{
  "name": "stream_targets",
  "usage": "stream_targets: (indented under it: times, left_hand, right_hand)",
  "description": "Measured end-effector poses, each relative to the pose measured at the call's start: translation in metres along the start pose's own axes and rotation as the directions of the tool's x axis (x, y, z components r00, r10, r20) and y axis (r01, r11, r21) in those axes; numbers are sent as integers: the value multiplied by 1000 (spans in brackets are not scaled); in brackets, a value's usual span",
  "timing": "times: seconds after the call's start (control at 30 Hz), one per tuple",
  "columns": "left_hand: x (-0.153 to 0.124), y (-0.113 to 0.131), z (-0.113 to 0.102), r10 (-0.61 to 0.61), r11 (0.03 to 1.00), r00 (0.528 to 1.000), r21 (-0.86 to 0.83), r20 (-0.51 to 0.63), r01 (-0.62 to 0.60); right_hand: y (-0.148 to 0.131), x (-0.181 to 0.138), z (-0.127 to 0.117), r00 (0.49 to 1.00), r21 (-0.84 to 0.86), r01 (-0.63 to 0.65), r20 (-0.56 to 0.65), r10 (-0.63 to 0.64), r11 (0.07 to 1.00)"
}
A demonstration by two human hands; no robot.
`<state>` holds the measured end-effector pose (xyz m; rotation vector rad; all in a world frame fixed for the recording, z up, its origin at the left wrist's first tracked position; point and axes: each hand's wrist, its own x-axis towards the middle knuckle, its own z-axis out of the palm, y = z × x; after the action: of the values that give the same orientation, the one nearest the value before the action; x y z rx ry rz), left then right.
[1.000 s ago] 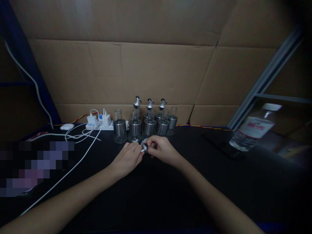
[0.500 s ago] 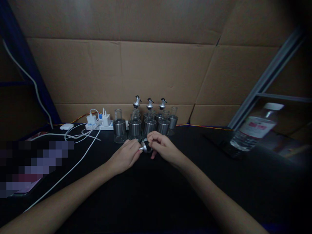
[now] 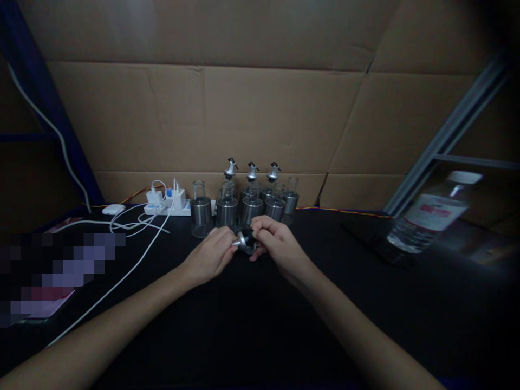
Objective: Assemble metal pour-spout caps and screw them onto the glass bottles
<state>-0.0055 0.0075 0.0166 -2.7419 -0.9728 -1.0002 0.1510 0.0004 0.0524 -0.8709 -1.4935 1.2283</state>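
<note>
— Item one, the hands. What have they got?

— My left hand (image 3: 209, 255) and right hand (image 3: 276, 245) meet over the black tabletop (image 3: 260, 325), both closed in a pinch on one small metal pourer cap (image 3: 244, 242). Left fingertips grip its thin spout end; the right fingers curl round its dark stopper end. Held from both ends, I judge, so the piece stays steady between them, just above the table and just in front of the bottles.

— Item two, the containers behind?

— A cluster of small glass dispenser bottles (image 3: 251, 206) with steel sleeves, upright, packed close together. Three at the back wear fitted pourers (image 3: 252, 170); the front ones stand with open necks (one, at the left (image 3: 201, 211), sits slightly apart). Contents: none that I can make out; the glass looks clear, though the light is dim.

— Item three, further out?

— Left: a white power strip (image 3: 168, 206) with plugs, and white cables (image 3: 122, 260) trailing across the table. Right: a large plastic water bottle (image 3: 430, 216), capped, seemingly holding water. Behind everything, a cardboard wall (image 3: 260, 108).
</note>
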Motion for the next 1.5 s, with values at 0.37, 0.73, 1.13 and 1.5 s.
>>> stream_targets:
  times: [0.37, 0.73, 1.13, 1.5]
  left_hand:
    - [-14, -23, -3, -213, 967, 951, 90, -224, 238]
    - [-11, -20, 5, -278, 957, 949, 39, -148, 287]
    - [-9, -18, 6, -250, 967, 963, 13, -104, 253]
    - [-11, -13, 5, -132, 991, 991, 7, -37, 133]
  right_hand:
    - [-22, 9, -101, 820, 90, 103, -572, -33, 991]
    - [24, 21, -83, 923, -259, 15, -368, -113, 966]
    - [27, 19, -103, 960, -795, 17, -156, -231, 606]
    - [29, 21, -129, 961, -928, -275, -268, 62, 252]
